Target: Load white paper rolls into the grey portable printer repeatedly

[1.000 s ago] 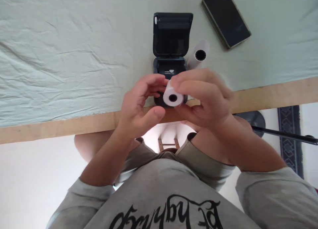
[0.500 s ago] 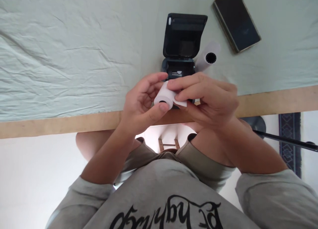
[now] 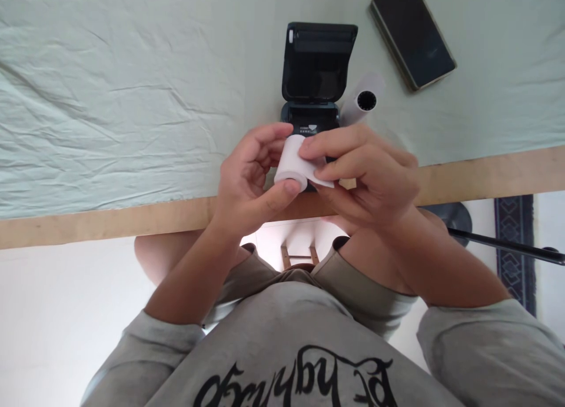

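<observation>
A small white paper roll [image 3: 290, 158] is held between both hands above the table's front edge. My left hand [image 3: 251, 180] grips it from the left, the thumb pressed on its near end and the fingers behind it. With thumb and fingers, my right hand [image 3: 371, 174] pinches the loose end of the paper, which sticks out to the right of the roll. Just beyond the hands sits a dark portable printer [image 3: 316, 65] with its lid raised. Its lower body is partly hidden behind the hands and the roll.
A second white roll [image 3: 359, 99] with a dark core lies right of the printer. Farther back on the right is a dark phone in a case [image 3: 414, 36]. The pale green cloth [image 3: 132, 101] is wrinkled on the left, and a wooden edge [image 3: 106, 221] runs along its front.
The paper roll has turned slightly in my hands, and a little more of the loose end shows on its right. The printer, second roll and phone appear shifted slightly left in view.
</observation>
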`<state>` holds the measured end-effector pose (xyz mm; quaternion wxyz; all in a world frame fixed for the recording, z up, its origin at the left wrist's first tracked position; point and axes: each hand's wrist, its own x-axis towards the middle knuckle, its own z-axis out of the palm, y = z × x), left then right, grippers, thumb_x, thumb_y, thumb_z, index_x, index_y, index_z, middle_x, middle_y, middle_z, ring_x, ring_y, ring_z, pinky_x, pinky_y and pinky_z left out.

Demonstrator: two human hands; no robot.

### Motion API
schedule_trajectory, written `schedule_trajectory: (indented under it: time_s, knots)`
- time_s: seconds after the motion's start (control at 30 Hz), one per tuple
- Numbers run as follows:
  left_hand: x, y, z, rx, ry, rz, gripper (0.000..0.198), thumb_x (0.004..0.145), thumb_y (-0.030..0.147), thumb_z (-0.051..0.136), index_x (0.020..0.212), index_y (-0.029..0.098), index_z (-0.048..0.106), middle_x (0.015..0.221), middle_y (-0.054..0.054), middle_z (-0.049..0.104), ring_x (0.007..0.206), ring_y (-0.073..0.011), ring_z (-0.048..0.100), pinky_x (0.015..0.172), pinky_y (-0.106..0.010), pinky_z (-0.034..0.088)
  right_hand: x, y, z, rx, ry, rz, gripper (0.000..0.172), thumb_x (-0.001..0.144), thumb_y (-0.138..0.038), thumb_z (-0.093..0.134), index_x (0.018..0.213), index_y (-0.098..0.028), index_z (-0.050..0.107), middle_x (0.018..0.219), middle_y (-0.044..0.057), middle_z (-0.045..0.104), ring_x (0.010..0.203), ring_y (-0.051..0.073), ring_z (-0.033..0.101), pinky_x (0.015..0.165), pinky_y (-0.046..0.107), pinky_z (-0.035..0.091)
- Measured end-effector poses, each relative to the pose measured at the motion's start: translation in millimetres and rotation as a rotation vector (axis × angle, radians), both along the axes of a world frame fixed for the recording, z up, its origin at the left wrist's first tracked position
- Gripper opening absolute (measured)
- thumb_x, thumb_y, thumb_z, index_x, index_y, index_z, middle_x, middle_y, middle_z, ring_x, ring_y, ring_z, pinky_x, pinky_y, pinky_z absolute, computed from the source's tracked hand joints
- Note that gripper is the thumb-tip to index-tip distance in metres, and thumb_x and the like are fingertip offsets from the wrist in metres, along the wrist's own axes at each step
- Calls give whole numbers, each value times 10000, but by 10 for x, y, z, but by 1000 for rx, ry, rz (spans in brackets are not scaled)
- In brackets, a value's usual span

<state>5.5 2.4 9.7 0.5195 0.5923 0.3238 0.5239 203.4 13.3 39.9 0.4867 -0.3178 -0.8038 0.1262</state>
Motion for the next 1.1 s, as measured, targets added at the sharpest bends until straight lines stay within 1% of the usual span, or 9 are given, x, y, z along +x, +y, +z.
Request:
schedule_trajectory:
  time_s: [0.1, 0.27, 0.43, 0.57, 0.63, 0.73, 0.87, 1.0, 1.1]
  knots:
    - [18, 3, 14, -12, 0, -35, 489, 952, 615, 777, 1328, 319, 678, 1184, -5, 794, 1032, -221, 785, 816, -355, 634, -13, 7, -11, 67, 37, 47, 214, 885, -113, 662, 923, -309, 584, 1110, -85, 826, 1004, 129, 810, 815, 300, 701]
    - [58, -8, 24, -22, 5, -24, 487, 992, 703, 672, 1298, 325, 659, 1055, -2, 769, 944, -223, 782, 745, -364, 628, -76, 30, 9, 54, -26, -8, 216, 959, -134, 605, 881, -335, 612, 1091, -123, 823, 993, 137, 811, 797, 324, 700]
    - [51, -10, -39, 45, -50, -20, 472, 1042, 711, 587, 1337, 351, 667, 1008, -17, 704, 852, -218, 754, 652, -359, 608, -155, 74, -9, 83, 23, 7, 163, 974, -131, 637, 915, -283, 635, 1110, -38, 829, 1002, 128, 799, 854, 270, 668]
    - [26, -19, -85, 58, 9, 10, 484, 1061, 740, 506, 1341, 377, 661, 1153, -24, 712, 1020, -244, 755, 774, -399, 644, -130, 102, 6, 41, 56, 42, 168, 940, -122, 709, 914, -262, 619, 1073, -10, 831, 967, 132, 800, 835, 274, 662]
    - [10, -26, -90, 76, 46, 76, 479, 1081, 739, 445, 1353, 402, 651, 1225, -15, 725, 1110, -245, 740, 821, -403, 637, -74, 129, 18, 8, 86, -17, 160, 923, -154, 719, 911, -277, 617, 1051, -16, 828, 940, 162, 793, 813, 331, 655]
    - [-30, -20, -106, 112, 201, 184, 384, 1092, 648, 530, 1355, 386, 627, 1430, -12, 691, 1296, -253, 681, 940, -415, 606, 28, 197, 27, -73, 78, -166, 132, 915, -196, 718, 910, -283, 619, 1068, 0, 813, 931, 205, 770, 777, 378, 621]
    - [-82, 15, -175, 155, 495, 209, 470, 1076, 614, 576, 1442, 325, 525, 1568, -90, 581, 1475, -304, 564, 1088, -453, 579, 106, 301, 41, -238, -129, -280, 129, 909, -208, 720, 878, -276, 614, 1097, 33, 810, 877, 224, 747, 795, 402, 603]
    - [-74, 40, -218, 215, 636, 159, 524, 1070, 495, 609, 1502, 240, 460, 1541, -150, 593, 1459, -319, 583, 1199, -479, 523, 95, 375, 62, -296, -279, -258, 130, 902, -210, 709, 841, -283, 619, 1095, 30, 824, 904, 244, 755, 858, 427, 605]
    - [-57, 38, -185, 205, 677, 152, 513, 1059, 423, 611, 1500, 215, 452, 1500, -156, 627, 1406, -305, 630, 1198, -465, 531, 81, 411, 63, -326, -323, -218, 143, 895, -193, 701, 825, -287, 619, 1073, 28, 829, 973, 274, 769, 870, 444, 598]
